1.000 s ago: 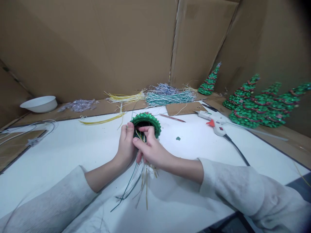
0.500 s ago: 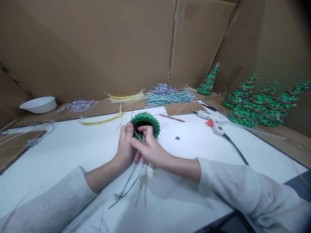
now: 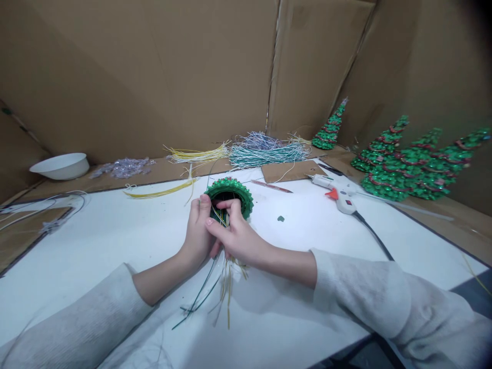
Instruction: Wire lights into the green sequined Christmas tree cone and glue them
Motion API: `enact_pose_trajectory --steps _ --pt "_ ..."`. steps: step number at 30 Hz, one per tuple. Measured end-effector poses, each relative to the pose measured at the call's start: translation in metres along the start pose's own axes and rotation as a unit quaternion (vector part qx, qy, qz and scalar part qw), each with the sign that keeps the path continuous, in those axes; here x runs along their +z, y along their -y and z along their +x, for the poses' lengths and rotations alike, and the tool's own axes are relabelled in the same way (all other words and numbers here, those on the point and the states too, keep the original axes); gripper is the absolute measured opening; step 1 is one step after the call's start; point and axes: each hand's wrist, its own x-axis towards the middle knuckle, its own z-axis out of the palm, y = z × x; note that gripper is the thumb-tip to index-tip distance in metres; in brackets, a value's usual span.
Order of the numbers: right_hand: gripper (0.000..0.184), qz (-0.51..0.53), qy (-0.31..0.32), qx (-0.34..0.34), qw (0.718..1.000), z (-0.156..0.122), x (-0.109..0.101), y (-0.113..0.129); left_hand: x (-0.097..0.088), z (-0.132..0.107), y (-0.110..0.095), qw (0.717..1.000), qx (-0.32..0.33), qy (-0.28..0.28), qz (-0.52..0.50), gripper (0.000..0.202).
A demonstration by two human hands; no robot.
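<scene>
A green beaded Christmas tree (image 3: 246, 197) is tipped so its hollow, dark base faces me. My left hand (image 3: 199, 225) grips its left rim, thumb on top. My right hand (image 3: 238, 233) is closed around a bundle of thin wires (image 3: 223, 218) at the opening, its index finger reaching inside and its thumb pressing on the near side. Green, white and yellow wire ends hang below both hands toward the white tabletop. The tree's tip points away and is hidden behind the base.
A glue gun (image 3: 340, 197) lies right, with several finished green trees (image 3: 407, 169) behind it. Wire bundles (image 3: 269, 154) lie at the back by a cardboard piece (image 3: 292, 171) and a pencil (image 3: 271, 186). A white bowl (image 3: 61, 166) and clear beads (image 3: 125, 167) stand left.
Almost nothing differs. Both hands keep their grip on the tree and wires, and the hanging wire ends have shifted only slightly to the left.
</scene>
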Motion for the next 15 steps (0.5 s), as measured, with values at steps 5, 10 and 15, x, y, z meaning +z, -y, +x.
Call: enact_pose_trajectory --steps 5,10,15 --pt "0.039 0.0 0.0 -0.006 1.0 0.0002 0.0013 -0.0011 -0.0004 -0.0003 -0.0002 1.0 -0.003 -0.007 0.01 0.046" --pt "0.042 0.002 0.005 0.0 1.0 0.0009 0.0016 -0.0017 0.0007 -0.0008 -0.0017 1.0 -0.014 -0.003 0.022 0.047" --pt "0.051 0.013 0.011 0.008 1.0 0.0009 0.0016 -0.001 0.0002 -0.0001 -0.0006 0.999 -0.014 -0.004 0.032 0.048"
